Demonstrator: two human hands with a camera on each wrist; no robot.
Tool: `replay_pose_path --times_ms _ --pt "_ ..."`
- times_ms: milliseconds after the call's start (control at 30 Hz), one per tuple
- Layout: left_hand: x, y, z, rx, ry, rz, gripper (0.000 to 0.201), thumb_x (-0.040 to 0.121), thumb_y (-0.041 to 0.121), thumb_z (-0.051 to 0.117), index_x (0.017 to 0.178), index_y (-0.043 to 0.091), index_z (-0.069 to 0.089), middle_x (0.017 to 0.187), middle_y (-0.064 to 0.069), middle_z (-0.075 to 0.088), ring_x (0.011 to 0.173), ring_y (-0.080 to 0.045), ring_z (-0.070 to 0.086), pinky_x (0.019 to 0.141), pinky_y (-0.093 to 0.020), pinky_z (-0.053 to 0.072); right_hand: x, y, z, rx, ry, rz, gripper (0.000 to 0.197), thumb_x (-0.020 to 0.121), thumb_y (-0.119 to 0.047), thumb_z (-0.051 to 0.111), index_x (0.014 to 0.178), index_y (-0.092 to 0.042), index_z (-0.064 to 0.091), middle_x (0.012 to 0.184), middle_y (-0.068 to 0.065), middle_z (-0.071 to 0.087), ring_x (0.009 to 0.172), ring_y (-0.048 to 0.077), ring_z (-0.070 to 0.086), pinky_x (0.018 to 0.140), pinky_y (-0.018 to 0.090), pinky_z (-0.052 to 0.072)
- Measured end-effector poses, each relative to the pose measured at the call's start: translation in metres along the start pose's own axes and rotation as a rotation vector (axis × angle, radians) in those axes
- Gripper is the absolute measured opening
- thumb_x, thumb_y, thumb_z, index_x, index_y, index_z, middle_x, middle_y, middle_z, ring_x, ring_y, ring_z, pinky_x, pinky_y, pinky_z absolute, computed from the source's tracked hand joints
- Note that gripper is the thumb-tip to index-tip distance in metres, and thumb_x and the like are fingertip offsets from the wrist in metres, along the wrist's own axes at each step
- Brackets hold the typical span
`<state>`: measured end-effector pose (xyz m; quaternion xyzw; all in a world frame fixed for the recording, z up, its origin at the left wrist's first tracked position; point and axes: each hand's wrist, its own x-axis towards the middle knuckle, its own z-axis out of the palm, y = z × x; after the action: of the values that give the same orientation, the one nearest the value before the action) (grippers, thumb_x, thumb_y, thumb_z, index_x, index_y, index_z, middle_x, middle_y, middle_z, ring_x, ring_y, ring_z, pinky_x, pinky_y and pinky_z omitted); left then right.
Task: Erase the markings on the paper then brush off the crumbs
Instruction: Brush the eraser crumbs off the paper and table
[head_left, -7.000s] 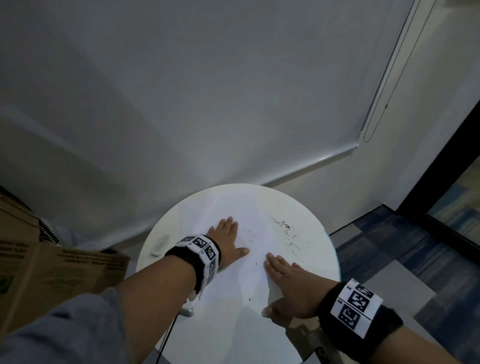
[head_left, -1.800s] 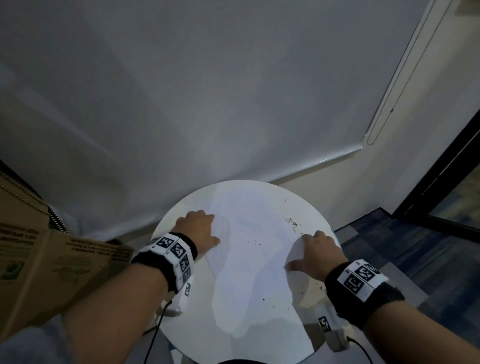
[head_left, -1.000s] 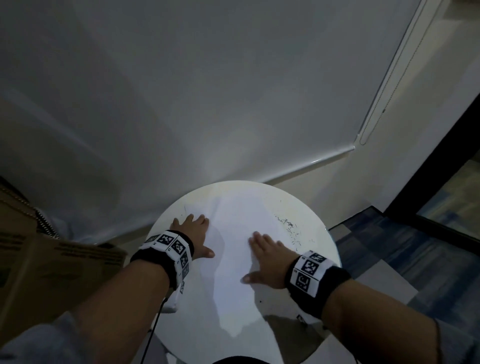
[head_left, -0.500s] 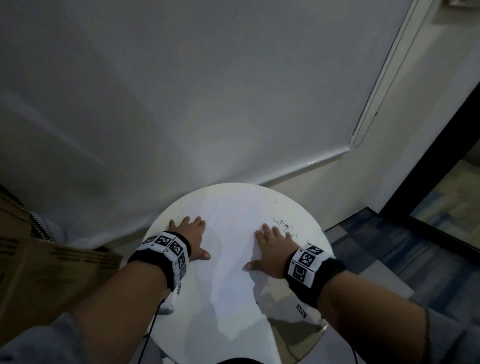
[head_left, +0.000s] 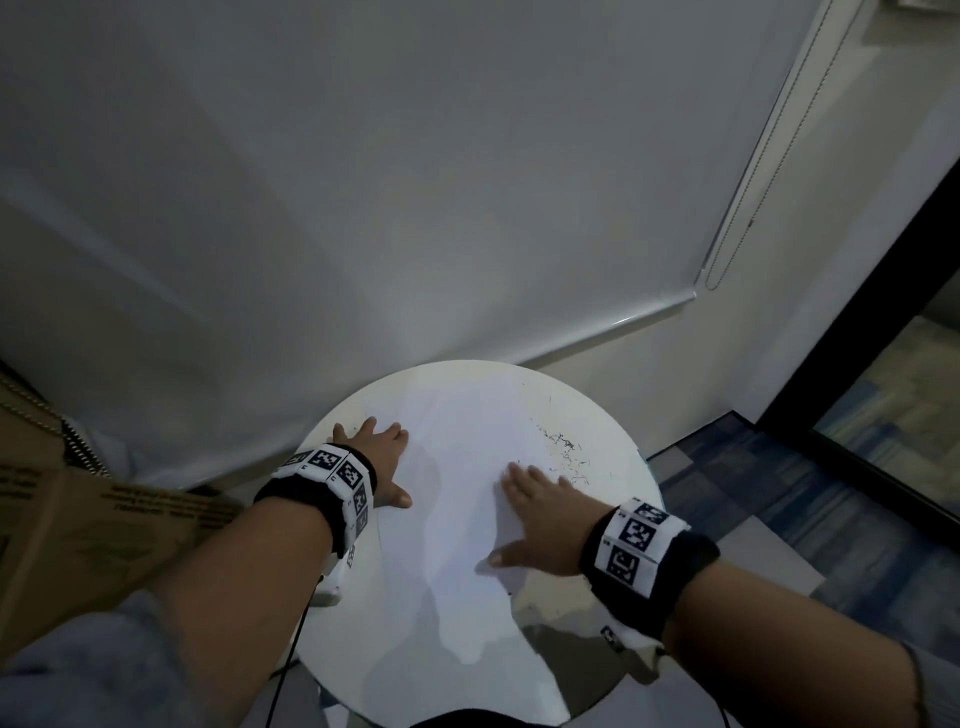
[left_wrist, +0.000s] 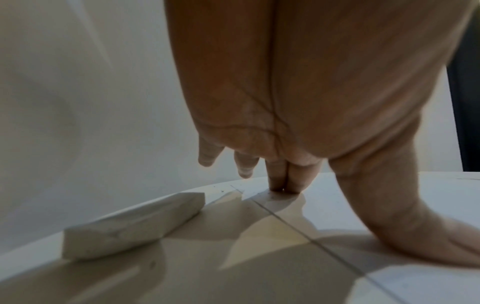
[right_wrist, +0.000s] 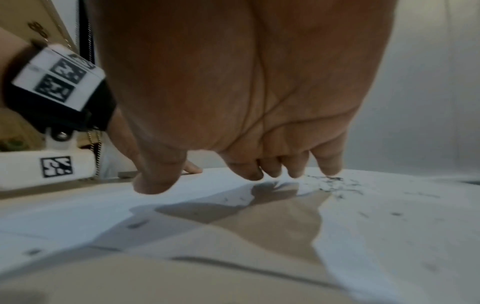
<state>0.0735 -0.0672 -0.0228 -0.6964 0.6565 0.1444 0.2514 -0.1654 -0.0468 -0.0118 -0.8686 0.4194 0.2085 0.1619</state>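
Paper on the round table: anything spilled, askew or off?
Dark eraser crumbs lie scattered past the right hand fingertips, on the paper toward the table edge. The left hand pins the paper's left side; the eraser lies loose beside it. No tears visible.

**Paper flat, crumbs gathered at the far right**

The white sheet of paper (head_left: 457, 467) lies flat on the round white table (head_left: 613, 587), its surface showing no pencil marks from the head view. Dark eraser crumbs (head_left: 569, 449) sit in a loose scatter on the sheet's far right part and onto the table beside it, with a few stray specks nearer the front. From the right wrist the crumbs (right_wrist: 335, 185) show as thin dark curls. A white block eraser (left_wrist: 130, 224) lies on its long side on the bare table near the left rim, just beside the paper's left edge (left_wrist: 285, 224).
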Motion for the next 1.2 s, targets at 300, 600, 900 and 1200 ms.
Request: replay_pose_path --times_ms 300,600,900,1200 --pt "0.001 0.0 -0.003 -0.011 -0.022 -0.004 0.098 0.089 0.054 0.06 0.156 0.016 0.0 0.164 0.005 -0.004 0.15 -0.026 -0.004 0.116 -0.062 0.008 -0.008 -0.021 0.015 0.015 -0.085 -0.181 0.098 0.085 -0.07 0.042 0.151 -0.015 -0.007 0.158 0.0 -0.016 0.146 0.018 -0.01 0.117 0.041 -0.002" --pt "-0.014 0.01 -0.012 0.06 0.089 0.088 0.086 0.096 0.031 0.057 0.156 0.014 -0.002 0.164 0.002 -0.01 0.15 -0.026 -0.011 0.115 -0.062 0.003 -0.035 -0.016 0.017 0.032 -0.132 -0.268 0.096 0.087 -0.068 0.041 0.152 -0.016 -0.006 0.158 -0.002 -0.016 0.146 0.014 -0.013 0.12 0.037 -0.002" --pt "-0.03 0.056 0.013 0.041 -0.053 0.209 0.11 0.086 0.057 0.063 0.155 0.013 -0.01 0.163 -0.001 -0.014 0.15 -0.023 -0.009 0.119 -0.057 0.0 -0.032 -0.021 0.021 0.011 -0.141 -0.305 0.095 0.086 -0.07 0.038 0.152 -0.016 -0.004 0.158 -0.002 -0.014 0.146 0.013 -0.011 0.118 0.035 -0.004" --pt "-0.032 0.051 0.015 -0.006 -0.026 0.201 0.112 0.085 0.056 0.064 0.154 0.012 -0.012 0.162 0.0 -0.017 0.149 -0.024 -0.015 0.119 -0.057 -0.001 -0.023 0.008 0.011 0.031 -0.057 -0.133 0.091 0.091 -0.063 0.039 0.151 -0.013 -0.008 0.157 0.002 -0.018 0.146 0.014 -0.013 0.118 0.033 -0.005"
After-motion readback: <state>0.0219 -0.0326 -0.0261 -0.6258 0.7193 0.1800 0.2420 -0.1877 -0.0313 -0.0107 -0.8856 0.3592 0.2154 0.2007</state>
